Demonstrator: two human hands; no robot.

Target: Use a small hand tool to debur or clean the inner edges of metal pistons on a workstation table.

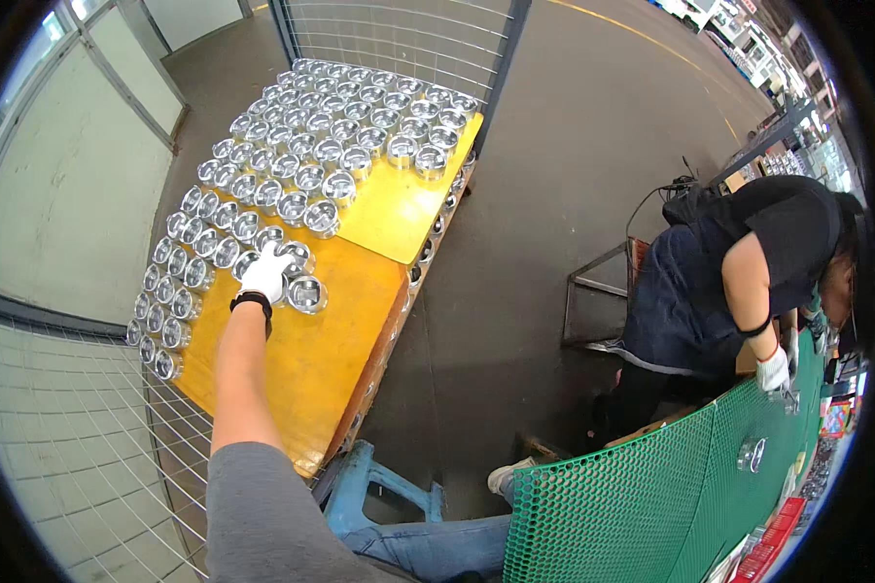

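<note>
Our grey-sleeved left arm (253, 457) reaches out; our white-gloved left hand (263, 275) closes on one shiny round metal cup (250, 262) on the yellow board (311, 360). Beside it we see another cup (306, 293) and many more in rows, too many to count.

Green perforated mesh panel (651, 486) at lower right, co-worker in dark clothes (729, 282) bent over beside it, blue pallet jack (379, 486), grey concrete floor (554, 146), wire cage wall (399, 34)

The metal cups (301, 165) stand in rows on the board (311, 360), filling its 12 and 9 o'clock sides. The left hand (263, 275) rests on cups at the centre. A co-worker (739, 282) bends at 3 o'clock, behind the mesh panel (651, 486).
</note>
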